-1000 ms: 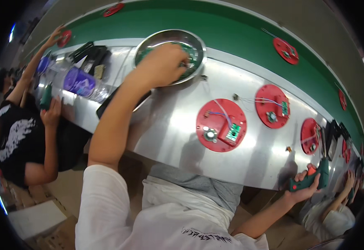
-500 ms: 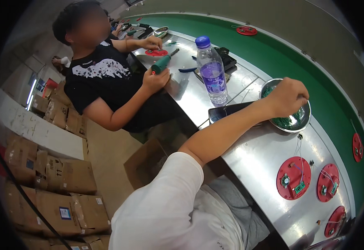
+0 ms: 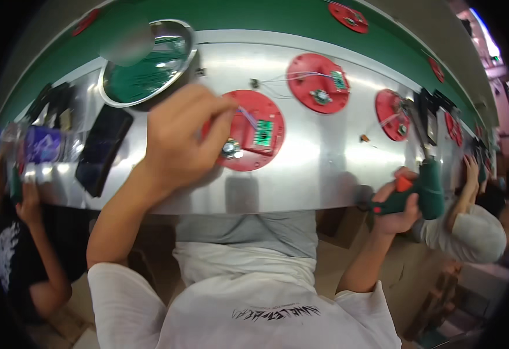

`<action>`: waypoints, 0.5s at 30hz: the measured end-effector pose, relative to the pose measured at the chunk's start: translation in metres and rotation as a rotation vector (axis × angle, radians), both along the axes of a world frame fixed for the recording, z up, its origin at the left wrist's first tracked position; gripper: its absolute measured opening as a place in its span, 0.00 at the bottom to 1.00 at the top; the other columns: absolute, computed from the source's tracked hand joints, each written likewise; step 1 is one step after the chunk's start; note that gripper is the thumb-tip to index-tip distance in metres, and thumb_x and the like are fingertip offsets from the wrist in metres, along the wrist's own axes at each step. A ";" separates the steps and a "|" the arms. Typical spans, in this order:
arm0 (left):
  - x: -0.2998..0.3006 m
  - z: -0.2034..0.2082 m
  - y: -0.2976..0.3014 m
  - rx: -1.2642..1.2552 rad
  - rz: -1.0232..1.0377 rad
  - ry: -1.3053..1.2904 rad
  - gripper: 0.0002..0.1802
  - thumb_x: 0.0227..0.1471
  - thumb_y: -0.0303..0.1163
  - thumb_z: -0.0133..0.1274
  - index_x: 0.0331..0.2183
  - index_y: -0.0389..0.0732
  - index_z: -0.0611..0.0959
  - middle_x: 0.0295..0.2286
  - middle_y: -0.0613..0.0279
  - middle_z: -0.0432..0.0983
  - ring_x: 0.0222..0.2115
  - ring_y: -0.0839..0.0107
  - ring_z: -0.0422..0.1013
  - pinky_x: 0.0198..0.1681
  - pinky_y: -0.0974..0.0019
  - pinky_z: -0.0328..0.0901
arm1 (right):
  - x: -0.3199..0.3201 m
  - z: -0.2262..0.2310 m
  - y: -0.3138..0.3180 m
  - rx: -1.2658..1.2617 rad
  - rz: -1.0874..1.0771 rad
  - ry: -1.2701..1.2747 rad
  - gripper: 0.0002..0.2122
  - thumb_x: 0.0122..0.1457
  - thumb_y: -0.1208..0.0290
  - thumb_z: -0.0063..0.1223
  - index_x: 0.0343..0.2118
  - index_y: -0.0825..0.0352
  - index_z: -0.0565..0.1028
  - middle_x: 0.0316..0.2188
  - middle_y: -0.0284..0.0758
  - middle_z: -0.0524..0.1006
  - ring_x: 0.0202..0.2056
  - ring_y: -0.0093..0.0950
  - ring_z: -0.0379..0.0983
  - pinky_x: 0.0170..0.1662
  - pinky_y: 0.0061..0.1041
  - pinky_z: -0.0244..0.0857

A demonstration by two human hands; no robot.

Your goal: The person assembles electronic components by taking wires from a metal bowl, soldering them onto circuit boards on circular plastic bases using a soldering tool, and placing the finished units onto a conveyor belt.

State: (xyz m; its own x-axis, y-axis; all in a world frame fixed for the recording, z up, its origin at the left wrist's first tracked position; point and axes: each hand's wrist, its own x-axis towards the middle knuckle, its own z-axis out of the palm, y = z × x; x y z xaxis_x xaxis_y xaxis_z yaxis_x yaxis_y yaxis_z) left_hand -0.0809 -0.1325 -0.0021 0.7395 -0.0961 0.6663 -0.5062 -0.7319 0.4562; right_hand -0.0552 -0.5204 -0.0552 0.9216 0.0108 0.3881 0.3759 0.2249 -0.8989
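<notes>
My left hand (image 3: 187, 136) hovers over the near red disc (image 3: 269, 154), covering its left part. Thumb and fingertips are pinched together near the disc's upper edge; what they hold, if anything, is hidden. The disc bears a green circuit board (image 3: 263, 133), a small round silver part and thin wires. At the right, my right hand (image 3: 397, 200) is wrapped round a dark green pistol-grip tool (image 3: 432, 189) with an orange trigger and a long metal tip. That tip points away from me, beside another red disc (image 3: 392, 114).
A steel bowl (image 3: 106, 93) of thin green pieces stands at the far left, with a black phone (image 3: 103, 150) nearer. A further wired red disc (image 3: 308, 87) lies beyond. Co-workers sit on both sides; a bottle with a purple label (image 3: 42, 145) lies toward the left one.
My view has swung right. My left hand has moved from the bowl to above a red disc. My right hand and its green tool have come into view.
</notes>
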 end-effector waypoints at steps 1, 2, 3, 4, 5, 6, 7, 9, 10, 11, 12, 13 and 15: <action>0.000 -0.008 -0.009 -0.001 -0.036 -0.046 0.07 0.42 0.17 0.60 0.29 0.33 0.83 0.22 0.55 0.75 0.21 0.63 0.72 0.25 0.65 0.66 | -0.009 0.008 0.011 -0.054 0.024 0.031 0.26 0.62 0.54 0.48 0.47 0.79 0.65 0.39 0.51 0.70 0.15 0.27 0.70 0.16 0.23 0.64; -0.001 -0.017 -0.016 0.009 -0.054 -0.084 0.08 0.41 0.16 0.60 0.30 0.32 0.83 0.23 0.55 0.76 0.20 0.66 0.72 0.23 0.68 0.65 | -0.019 0.015 0.023 -0.097 0.047 0.072 0.27 0.63 0.54 0.48 0.47 0.80 0.65 0.38 0.51 0.70 0.16 0.28 0.72 0.16 0.24 0.65; 0.000 -0.019 -0.025 -0.002 -0.050 -0.134 0.09 0.38 0.17 0.61 0.28 0.33 0.83 0.22 0.56 0.75 0.18 0.64 0.70 0.21 0.67 0.64 | -0.027 0.016 0.028 -0.138 0.076 0.077 0.29 0.62 0.54 0.51 0.50 0.82 0.64 0.39 0.53 0.71 0.15 0.29 0.72 0.15 0.24 0.65; 0.001 -0.022 -0.028 -0.014 -0.056 -0.128 0.09 0.38 0.17 0.61 0.28 0.33 0.83 0.22 0.56 0.75 0.18 0.64 0.70 0.21 0.67 0.64 | -0.034 0.013 0.033 -0.197 0.081 0.041 0.31 0.62 0.55 0.53 0.52 0.83 0.64 0.40 0.54 0.73 0.16 0.29 0.73 0.15 0.22 0.63; 0.005 -0.025 -0.029 0.042 -0.062 -0.140 0.09 0.37 0.17 0.61 0.27 0.33 0.83 0.22 0.56 0.75 0.18 0.64 0.70 0.21 0.66 0.64 | -0.039 0.014 0.037 -0.264 0.097 0.044 0.30 0.61 0.55 0.55 0.52 0.82 0.67 0.39 0.54 0.75 0.17 0.28 0.73 0.16 0.21 0.61; 0.007 -0.028 -0.030 0.102 -0.066 -0.151 0.09 0.36 0.18 0.62 0.27 0.34 0.82 0.21 0.56 0.74 0.18 0.63 0.70 0.20 0.66 0.64 | -0.046 0.013 0.042 -0.268 0.115 0.061 0.29 0.61 0.55 0.55 0.51 0.82 0.69 0.39 0.53 0.75 0.17 0.28 0.73 0.17 0.20 0.61; 0.007 -0.031 -0.029 0.104 -0.062 -0.147 0.09 0.36 0.18 0.62 0.27 0.34 0.82 0.21 0.56 0.74 0.18 0.63 0.70 0.20 0.66 0.64 | -0.050 0.013 0.046 -0.270 0.133 0.077 0.28 0.61 0.55 0.56 0.51 0.81 0.70 0.38 0.52 0.76 0.17 0.28 0.72 0.18 0.20 0.60; 0.005 -0.036 -0.027 0.099 -0.048 -0.058 0.08 0.36 0.19 0.62 0.26 0.35 0.82 0.21 0.57 0.74 0.18 0.63 0.70 0.20 0.65 0.64 | -0.050 0.015 0.049 -0.254 0.194 0.067 0.28 0.61 0.57 0.56 0.52 0.80 0.70 0.38 0.51 0.76 0.17 0.27 0.71 0.19 0.20 0.60; 0.005 -0.037 -0.025 0.101 -0.044 -0.053 0.08 0.36 0.19 0.62 0.26 0.35 0.82 0.21 0.57 0.74 0.18 0.63 0.70 0.20 0.65 0.64 | -0.053 0.016 0.048 -0.230 0.236 0.117 0.25 0.59 0.62 0.58 0.51 0.79 0.71 0.39 0.48 0.77 0.20 0.26 0.72 0.22 0.22 0.64; 0.005 -0.038 -0.024 0.093 -0.062 -0.043 0.08 0.36 0.19 0.62 0.26 0.35 0.82 0.21 0.57 0.74 0.18 0.63 0.71 0.20 0.65 0.64 | -0.055 0.016 0.047 -0.207 0.275 0.168 0.23 0.58 0.66 0.60 0.51 0.77 0.72 0.40 0.45 0.79 0.22 0.26 0.73 0.25 0.24 0.68; 0.005 -0.039 -0.024 0.083 -0.081 -0.034 0.08 0.36 0.19 0.62 0.26 0.35 0.82 0.21 0.57 0.74 0.18 0.63 0.71 0.20 0.64 0.64 | -0.055 0.017 0.047 -0.206 0.276 0.172 0.23 0.58 0.66 0.60 0.51 0.77 0.72 0.40 0.45 0.79 0.22 0.26 0.73 0.25 0.24 0.68; 0.005 -0.039 -0.024 0.082 -0.081 -0.030 0.08 0.36 0.19 0.62 0.26 0.35 0.82 0.21 0.57 0.74 0.18 0.63 0.71 0.20 0.64 0.64 | -0.054 0.018 0.049 -0.248 0.262 0.176 0.20 0.56 0.69 0.61 0.48 0.77 0.73 0.36 0.43 0.79 0.22 0.25 0.73 0.25 0.24 0.68; 0.003 -0.036 -0.024 0.068 -0.071 -0.023 0.08 0.36 0.19 0.62 0.25 0.35 0.82 0.21 0.57 0.75 0.19 0.62 0.71 0.21 0.64 0.64 | -0.055 0.021 0.052 -0.293 0.247 0.187 0.17 0.55 0.72 0.61 0.45 0.77 0.75 0.33 0.41 0.80 0.22 0.25 0.74 0.25 0.23 0.68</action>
State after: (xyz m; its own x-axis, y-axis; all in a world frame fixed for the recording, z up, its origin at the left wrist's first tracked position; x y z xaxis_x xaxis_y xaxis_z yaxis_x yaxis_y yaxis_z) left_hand -0.0776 -0.1563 -0.0378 0.7138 -0.1933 0.6731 -0.5678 -0.7223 0.3947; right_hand -0.1102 -0.4682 -0.0344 0.9316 0.3254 0.1623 0.1673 0.0128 -0.9858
